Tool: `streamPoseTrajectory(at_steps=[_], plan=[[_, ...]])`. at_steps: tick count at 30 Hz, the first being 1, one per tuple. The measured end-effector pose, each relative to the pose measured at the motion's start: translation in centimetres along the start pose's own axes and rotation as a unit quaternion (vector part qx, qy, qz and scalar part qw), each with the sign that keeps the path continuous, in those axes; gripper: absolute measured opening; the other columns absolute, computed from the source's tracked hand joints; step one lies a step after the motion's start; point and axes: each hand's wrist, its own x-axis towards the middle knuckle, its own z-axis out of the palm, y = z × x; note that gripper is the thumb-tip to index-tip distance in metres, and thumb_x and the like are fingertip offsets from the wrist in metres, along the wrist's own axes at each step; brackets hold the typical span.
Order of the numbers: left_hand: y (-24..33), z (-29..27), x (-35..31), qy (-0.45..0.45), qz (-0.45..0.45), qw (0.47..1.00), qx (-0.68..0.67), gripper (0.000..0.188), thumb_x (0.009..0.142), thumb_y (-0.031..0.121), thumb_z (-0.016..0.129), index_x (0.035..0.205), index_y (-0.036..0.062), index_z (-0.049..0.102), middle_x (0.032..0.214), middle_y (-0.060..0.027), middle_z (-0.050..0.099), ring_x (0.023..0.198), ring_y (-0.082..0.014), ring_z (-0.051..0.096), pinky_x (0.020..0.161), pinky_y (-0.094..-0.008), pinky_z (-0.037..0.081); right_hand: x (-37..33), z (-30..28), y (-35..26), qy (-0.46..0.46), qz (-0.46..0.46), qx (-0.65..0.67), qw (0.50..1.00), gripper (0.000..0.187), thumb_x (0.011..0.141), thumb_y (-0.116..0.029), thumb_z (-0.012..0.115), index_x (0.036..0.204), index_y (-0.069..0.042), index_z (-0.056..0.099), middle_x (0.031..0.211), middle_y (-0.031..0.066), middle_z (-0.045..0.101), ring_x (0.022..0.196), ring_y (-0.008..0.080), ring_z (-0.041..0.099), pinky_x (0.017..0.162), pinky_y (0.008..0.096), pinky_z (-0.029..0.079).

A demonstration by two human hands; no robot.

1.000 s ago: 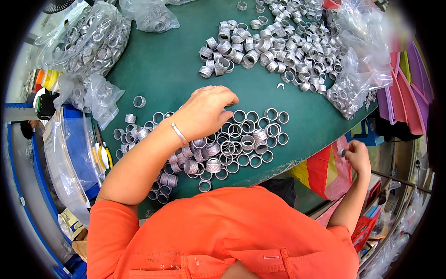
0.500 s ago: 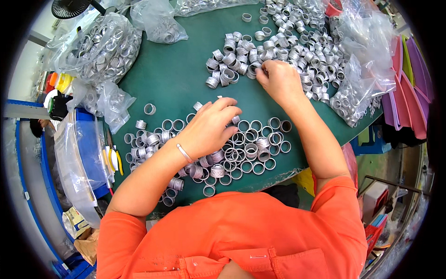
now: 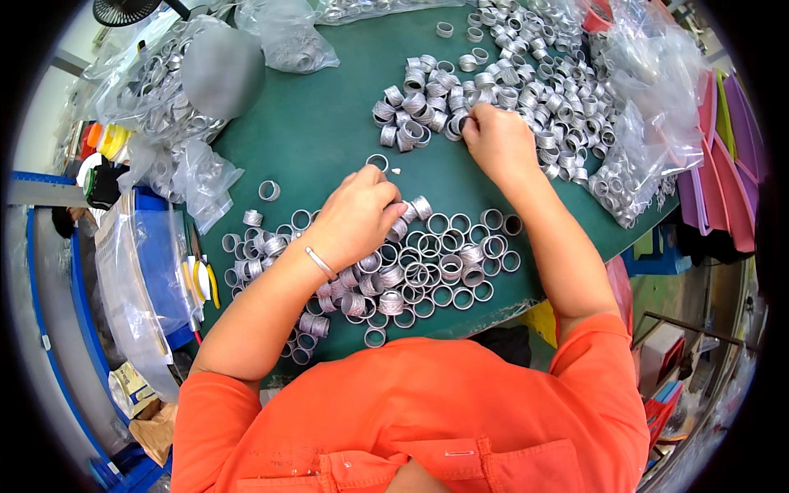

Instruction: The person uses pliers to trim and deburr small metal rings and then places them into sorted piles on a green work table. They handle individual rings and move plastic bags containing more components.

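Observation:
Many short silvery metal rings with textured outer sides lie on a green table. My left hand, wearing a bracelet, is over the back of the near group of rings, fingers curled inward. One ring shows just beyond its knuckles; whatever its fingertips hold is hidden. Farther off to the right, my right hand is closed at the edge of the far heap of rings. Its thumb and fingers pinch a metal ring, partly covered by the fingertips.
Clear plastic bags of rings stand at the back left and lie at the right. Yellow-handled pliers lie by the table's left edge. A single ring sits apart on the green tabletop. Pink and purple sheets stand far right.
My left hand's fingers have curled in, and the hand has drawn slightly left. My right hand stays at the far heap, nearly in place. A blurred grey round patch now covers part of the left bag.

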Motion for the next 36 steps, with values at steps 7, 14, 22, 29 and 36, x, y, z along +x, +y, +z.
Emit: streamPoseTrajectory(at_steps=[7,14,22,29,36], plan=[[0.3,-1.1,-0.7,-0.031,-0.025,0.997,-0.066,0.010,0.082,0.007,0.064,0.090,0.0004,0.061,0.097,-0.0128,0.056,0.091,-0.0303,0.057,0.078,-0.0353,0.046,-1.8,-3.8,-0.9,-0.167,0.151,0.377,0.898,0.016,0.086,-0.010,0.058,0.094,0.002,0.064,0.074,0.0057,0.067,0.058,0.0076,0.061,0.049,0.0207,0.046],[-0.5,-1.1,-1.4,0.014,-0.015,0.999,-0.035,0.016,0.081,0.006,0.065,0.095,0.0002,0.060,0.103,-0.0143,0.055,0.097,-0.0312,0.055,0.084,-0.0358,0.045,-4.0,-4.3,-1.3,-0.157,0.112,0.474,0.859,0.014,0.087,-0.003,0.057,0.099,0.002,0.062,0.078,0.0055,0.066,0.059,0.0065,0.059,0.052,0.0186,0.046],[-1.3,-1.8,-2.4,-0.003,-0.064,0.998,0.009,0.015,0.083,0.006,0.061,0.096,-0.0003,0.058,0.097,-0.0161,0.057,0.091,-0.0326,0.057,0.078,-0.0380,0.047,-6.5,-2.8,-4.4,-0.151,-0.203,0.324,0.911,0.024,0.067,0.013,0.052,0.084,-0.001,0.062,0.083,0.0131,0.061,0.082,0.0312,0.062,0.070,0.0366,0.050],[-1.7,-1.9,-1.2,-0.015,-0.104,0.993,0.052,0.015,0.084,0.007,0.059,0.097,-0.0001,0.059,0.094,-0.0169,0.058,0.089,-0.0352,0.058,0.079,-0.0391,0.047,-1.9,2.5,-7.1,-0.102,-0.243,0.059,0.963,0.016,0.078,-0.011,0.064,0.093,-0.005,0.066,0.085,0.0119,0.061,0.076,0.0323,0.062,0.065,0.0403,0.050],[-1.7,-2.4,-2.7,0.068,-0.080,0.994,-0.019,0.015,0.080,0.005,0.064,0.093,-0.0006,0.060,0.094,-0.0153,0.058,0.089,-0.0336,0.058,0.078,-0.0370,0.047,-1.9,1.2,-5.4,-0.269,-0.064,0.358,0.892,0.018,0.076,-0.004,0.069,0.094,-0.001,0.065,0.082,0.0093,0.067,0.075,0.0161,0.065,0.064,0.0299,0.052]])
